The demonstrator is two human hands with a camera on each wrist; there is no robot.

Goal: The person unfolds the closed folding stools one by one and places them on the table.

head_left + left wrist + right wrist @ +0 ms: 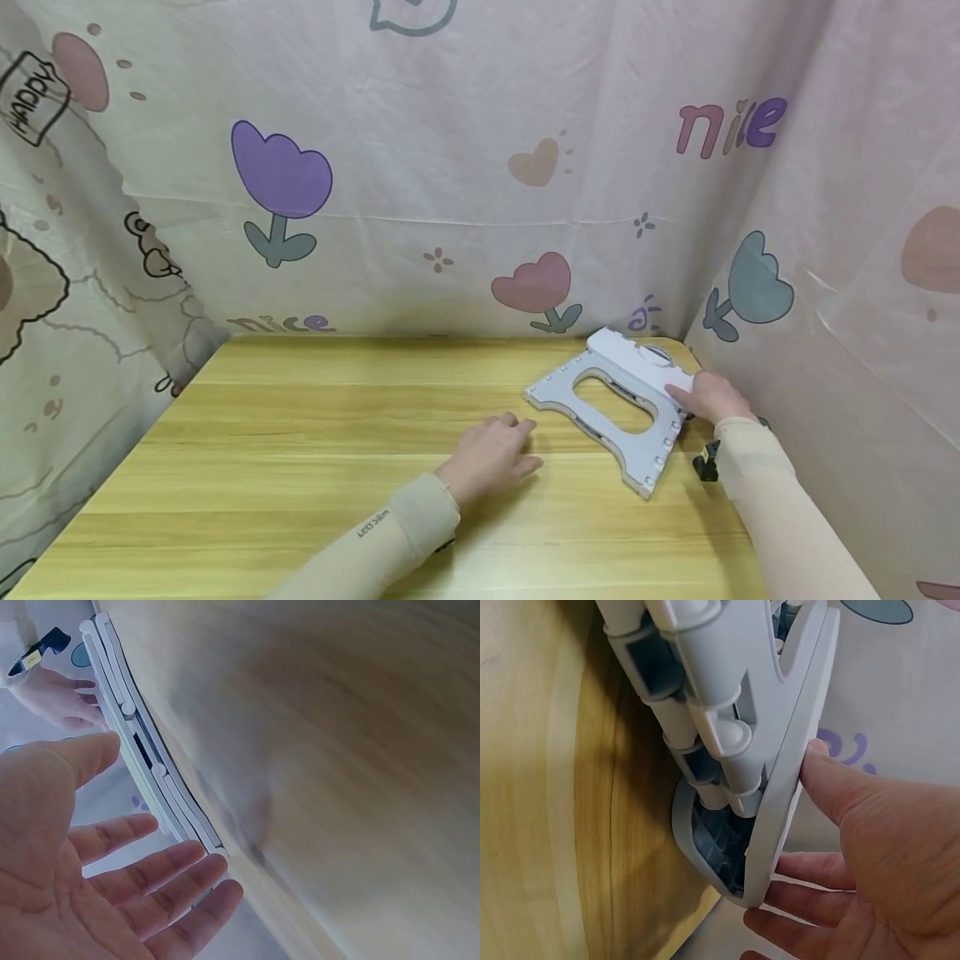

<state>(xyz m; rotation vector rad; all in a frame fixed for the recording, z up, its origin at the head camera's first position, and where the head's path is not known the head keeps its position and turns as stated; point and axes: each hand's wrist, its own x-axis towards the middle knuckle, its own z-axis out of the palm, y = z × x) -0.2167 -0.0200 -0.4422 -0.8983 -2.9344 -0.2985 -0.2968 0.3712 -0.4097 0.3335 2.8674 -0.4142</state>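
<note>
A folded white and grey plastic step stool (626,354) lies tilted at the right rear of the table, its legs spread flat around an oval opening. My right hand (716,396) grips the right end of its top panel. In the right wrist view the thumb of that hand (885,855) presses one face of the panel (784,780), and the fingers lie at its lower edge beside the hinges. My left hand (487,458) hovers over the table left of the stool, fingers spread and holding nothing. The left wrist view shows its palm (45,877) facing the folded legs (112,667).
Yellow wood-grain table (300,467) carries the stool. A printed curtain (420,167) with flowers and words stands along the back and both sides, close to the stool on the right. A small black device (707,462) sits at the right wrist.
</note>
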